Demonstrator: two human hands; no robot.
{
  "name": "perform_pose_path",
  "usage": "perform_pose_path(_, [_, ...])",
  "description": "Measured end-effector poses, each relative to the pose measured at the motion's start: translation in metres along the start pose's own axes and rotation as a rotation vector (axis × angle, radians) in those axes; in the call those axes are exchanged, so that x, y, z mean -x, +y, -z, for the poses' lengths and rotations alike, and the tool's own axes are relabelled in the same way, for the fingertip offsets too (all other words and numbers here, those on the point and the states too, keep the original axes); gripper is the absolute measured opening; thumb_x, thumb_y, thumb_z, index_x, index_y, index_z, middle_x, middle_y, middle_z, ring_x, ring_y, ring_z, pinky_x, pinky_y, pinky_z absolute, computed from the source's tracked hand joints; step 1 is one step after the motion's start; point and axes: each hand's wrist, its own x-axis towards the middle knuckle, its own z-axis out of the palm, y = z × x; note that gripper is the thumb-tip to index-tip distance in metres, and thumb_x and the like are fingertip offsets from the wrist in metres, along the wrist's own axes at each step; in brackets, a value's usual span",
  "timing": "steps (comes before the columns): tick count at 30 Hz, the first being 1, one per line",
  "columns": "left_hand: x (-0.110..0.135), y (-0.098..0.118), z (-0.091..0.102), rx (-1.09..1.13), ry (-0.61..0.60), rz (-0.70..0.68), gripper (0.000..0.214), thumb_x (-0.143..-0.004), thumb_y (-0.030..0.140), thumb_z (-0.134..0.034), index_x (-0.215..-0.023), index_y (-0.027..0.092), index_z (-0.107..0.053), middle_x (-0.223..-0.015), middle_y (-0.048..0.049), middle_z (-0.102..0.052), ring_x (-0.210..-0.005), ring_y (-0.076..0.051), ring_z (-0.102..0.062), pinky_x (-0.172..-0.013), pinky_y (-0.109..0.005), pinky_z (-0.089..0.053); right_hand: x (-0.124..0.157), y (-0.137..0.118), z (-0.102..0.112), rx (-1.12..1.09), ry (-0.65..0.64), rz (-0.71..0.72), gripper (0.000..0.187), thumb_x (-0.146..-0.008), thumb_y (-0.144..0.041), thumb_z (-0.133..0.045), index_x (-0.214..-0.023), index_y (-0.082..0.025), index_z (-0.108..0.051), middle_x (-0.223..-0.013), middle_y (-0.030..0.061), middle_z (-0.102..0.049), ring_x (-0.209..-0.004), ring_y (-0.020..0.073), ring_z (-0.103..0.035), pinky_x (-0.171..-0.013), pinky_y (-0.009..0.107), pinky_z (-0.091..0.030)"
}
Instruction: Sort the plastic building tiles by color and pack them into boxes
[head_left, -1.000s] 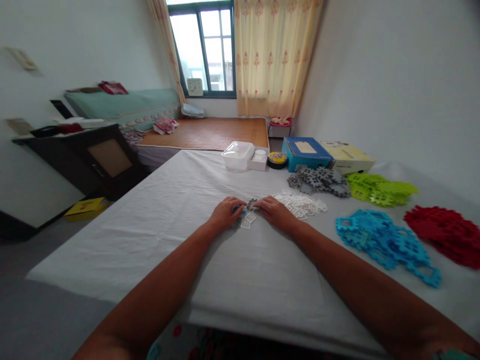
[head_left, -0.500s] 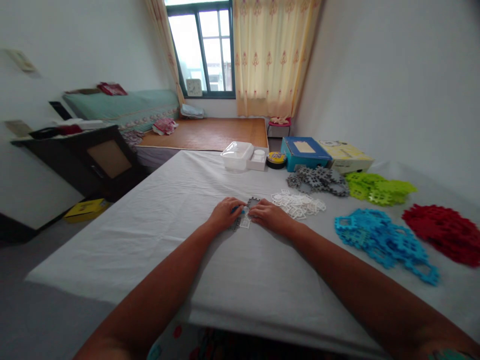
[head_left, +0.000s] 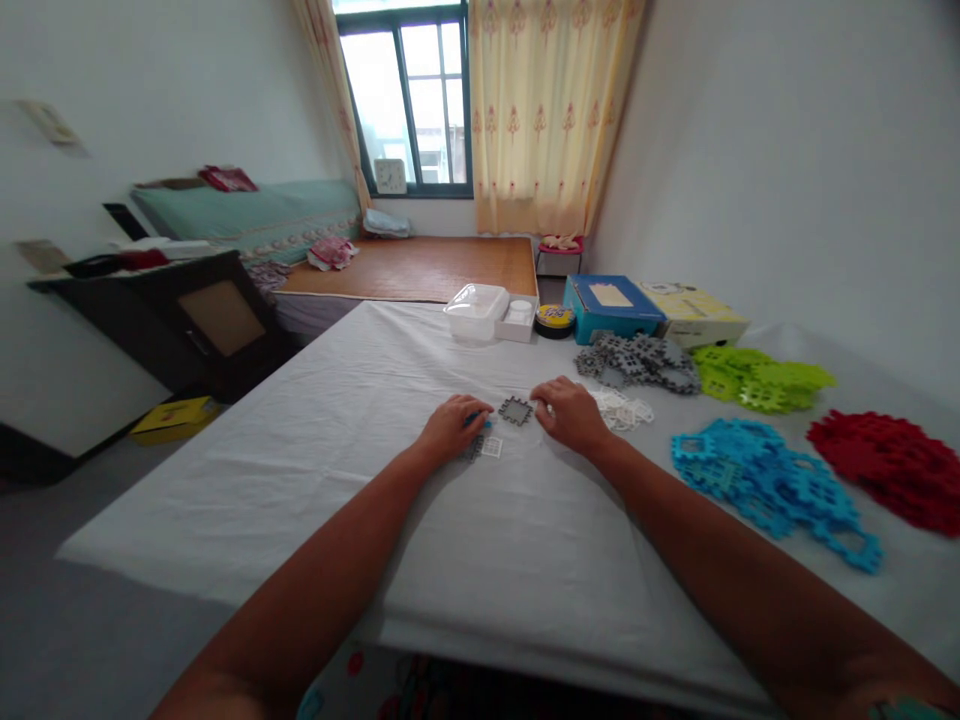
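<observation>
My left hand rests on the cloth, its fingers closed on a small blue interlocking piece that is mostly covered. Below those fingers lie a white grid piece and a partly hidden grey piece. A grey square piece with toothed edges lies flat between my two hands, touched by neither. My right hand is bent just right of it, fingers a little apart with nothing visible in them. It partly covers the pile of white grid pieces.
Along the right lie piles of grey, lime green, blue and red pieces. At the back stand a clear plastic box, a white box, a round yellow-and-black tin, a blue box and a yellow box.
My right hand has left the pieces in the middle and shifted right to the edge of the white pile, uncovering the grey square piece. The left hand has barely moved.
</observation>
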Motion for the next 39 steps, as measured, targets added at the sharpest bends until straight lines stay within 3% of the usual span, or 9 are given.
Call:
perform_pose_path(5, [0.000, -0.003, -0.002, 0.000, -0.008, 0.001, 0.029, -0.092, 0.031, -0.046, -0.105, 0.024, -0.070, -0.104, -0.0039, -0.070, -0.103, -0.020, -0.060, -0.095, -0.033, -0.045, 0.002, 0.020, 0.012, 0.103, -0.074, -0.107, 0.011, -0.080, -0.019, -0.057, -0.079, -0.020, -0.067, -0.091, 0.0083, -0.069, -0.094, 0.0256, -0.055, -0.078, 0.038, -0.039])
perform_pose_path(9, [0.000, -0.004, -0.003, -0.005, -0.002, -0.023, 0.028, -0.092, 0.032, -0.046, -0.104, 0.023, -0.070, -0.103, -0.0041, -0.070, -0.100, -0.020, -0.060, -0.094, -0.033, -0.045, 0.002, 0.009, 0.008, -0.019, -0.020, -0.010, 0.021, -0.084, -0.021, -0.055, -0.101, -0.020, -0.068, -0.110, 0.0089, -0.067, -0.106, 0.0255, -0.052, -0.088, 0.040, -0.041])
perform_pose_path(14, [0.000, -0.004, -0.004, -0.007, -0.004, -0.021, 0.028, -0.092, 0.031, -0.047, -0.105, 0.023, -0.070, -0.102, -0.0042, -0.070, -0.099, -0.019, -0.060, -0.095, -0.034, -0.045, 0.003, -0.017, -0.013, -0.171, -0.103, 0.173, 0.030, -0.091, -0.026, -0.053, -0.119, -0.019, -0.062, -0.115, 0.0103, -0.066, -0.106, 0.0237, -0.053, -0.095, 0.041, -0.044])
perform_pose_path(20, [-0.001, -0.004, -0.004, -0.020, 0.013, -0.033, 0.029, -0.092, 0.030, -0.047, -0.110, 0.024, -0.068, -0.109, -0.0050, -0.067, -0.105, -0.019, -0.058, -0.099, -0.035, -0.044, 0.006, -0.017, -0.025, -0.424, -0.102, 0.269, 0.048, -0.091, -0.013, -0.046, -0.138, -0.022, -0.046, -0.135, 0.0105, -0.054, -0.126, 0.0203, -0.047, -0.104, 0.043, -0.042])
perform_pose_path(26, [0.000, -0.005, -0.005, -0.055, -0.004, -0.073, 0.027, -0.091, 0.031, -0.048, -0.107, 0.025, -0.069, -0.110, -0.0045, -0.068, -0.106, -0.020, -0.058, -0.100, -0.036, -0.043, 0.005, -0.025, -0.014, -0.377, -0.090, 0.331, 0.038, -0.090, -0.013, -0.049, -0.126, -0.022, -0.057, -0.116, 0.0093, -0.065, -0.110, 0.0212, -0.054, -0.097, 0.041, -0.046])
perform_pose_path(30, [0.000, -0.007, -0.006, -0.077, -0.003, -0.056, 0.027, -0.092, 0.032, -0.047, -0.106, 0.024, -0.070, -0.109, -0.0046, -0.068, -0.104, -0.020, -0.059, -0.098, -0.035, -0.043, 0.006, -0.035, -0.017, -0.292, -0.141, 0.437, 0.033, -0.092, -0.017, -0.049, -0.124, -0.021, -0.059, -0.122, 0.0091, -0.064, -0.111, 0.0217, -0.053, -0.097, 0.040, -0.046])
perform_pose_path(36, [-0.001, -0.006, -0.005, -0.094, -0.011, -0.069, 0.027, -0.092, 0.030, -0.048, -0.105, 0.024, -0.070, -0.106, -0.0046, -0.069, -0.102, -0.020, -0.059, -0.097, -0.035, -0.043, 0.004, -0.034, -0.024, -0.242, -0.131, 0.438, 0.025, -0.097, -0.023, -0.044, -0.108, -0.019, -0.067, -0.108, 0.0079, -0.070, -0.099, 0.0196, -0.058, -0.091, 0.036, -0.048])
perform_pose_path(39, [-0.001, -0.006, -0.005, -0.097, -0.020, -0.062, 0.027, -0.092, 0.030, -0.047, -0.105, 0.024, -0.070, -0.106, -0.0043, -0.070, -0.102, -0.019, -0.059, -0.097, -0.034, -0.043, 0.005, -0.035, -0.021, -0.229, -0.119, 0.431, 0.028, -0.097, -0.023, -0.044, -0.116, -0.019, -0.064, -0.111, 0.0081, -0.068, -0.102, 0.0201, -0.057, -0.093, 0.036, -0.047])
